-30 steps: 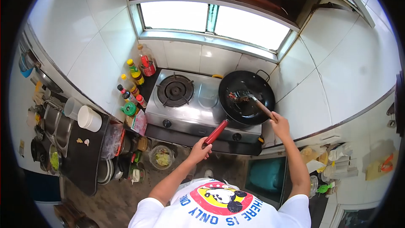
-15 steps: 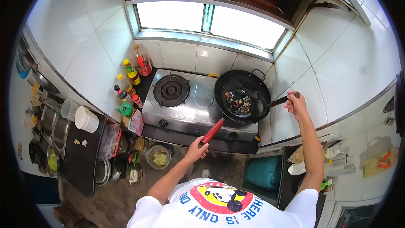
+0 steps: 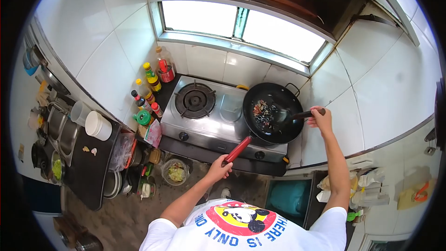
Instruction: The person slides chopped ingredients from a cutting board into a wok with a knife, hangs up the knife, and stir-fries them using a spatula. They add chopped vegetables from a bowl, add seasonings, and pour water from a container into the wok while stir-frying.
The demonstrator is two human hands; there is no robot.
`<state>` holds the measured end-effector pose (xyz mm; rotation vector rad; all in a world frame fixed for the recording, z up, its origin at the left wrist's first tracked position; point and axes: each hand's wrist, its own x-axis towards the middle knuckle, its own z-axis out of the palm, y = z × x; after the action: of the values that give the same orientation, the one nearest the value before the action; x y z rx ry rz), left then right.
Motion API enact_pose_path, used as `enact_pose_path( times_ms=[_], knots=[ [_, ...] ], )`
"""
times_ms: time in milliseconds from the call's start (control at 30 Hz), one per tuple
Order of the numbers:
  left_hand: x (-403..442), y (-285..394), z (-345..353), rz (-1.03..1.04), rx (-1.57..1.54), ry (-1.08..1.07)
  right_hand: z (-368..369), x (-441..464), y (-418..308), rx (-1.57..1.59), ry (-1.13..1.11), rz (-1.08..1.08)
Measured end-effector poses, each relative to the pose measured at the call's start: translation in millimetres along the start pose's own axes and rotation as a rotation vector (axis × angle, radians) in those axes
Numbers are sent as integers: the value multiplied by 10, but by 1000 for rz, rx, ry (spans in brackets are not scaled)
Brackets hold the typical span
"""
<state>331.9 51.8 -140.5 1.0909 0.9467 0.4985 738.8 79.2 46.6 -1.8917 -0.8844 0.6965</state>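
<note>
A black wok sits on the right burner of a steel gas stove. My left hand is closed round its red handle. In my right hand is the dark handle of a spatula, whose blade rests inside the wok. Chopped bits of food, pale, red and dark, lie in the wok's left half, close to the blade. Its bottom looks shiny.
Sauce bottles and a green-lidded jar line the stove's left side. The left burner is bare. A bowl of chopped greens stands below. On the left counter are a white tub and a sink. Tiled wall borders the wok's right.
The spatula blade has moved left toward the food, with my right hand shifting left and slightly down. The food is bunched more to the left. The whole view has shifted slightly.
</note>
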Motion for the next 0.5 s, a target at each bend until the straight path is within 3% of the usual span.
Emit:
enact_pose_path(
  times_ms=[133, 367, 500],
  knots=[
    [6, -39, 21, 6, -4, 11, -191, 221, -47, -141, 61, 5],
    [9, -40, 32, -5, -19, 20, 354, 459, -20, 142, 21, 95],
    [-9, -22, 59, 20, 2, 86, 467, 448, -215, 59, -63, -89]
  ],
)
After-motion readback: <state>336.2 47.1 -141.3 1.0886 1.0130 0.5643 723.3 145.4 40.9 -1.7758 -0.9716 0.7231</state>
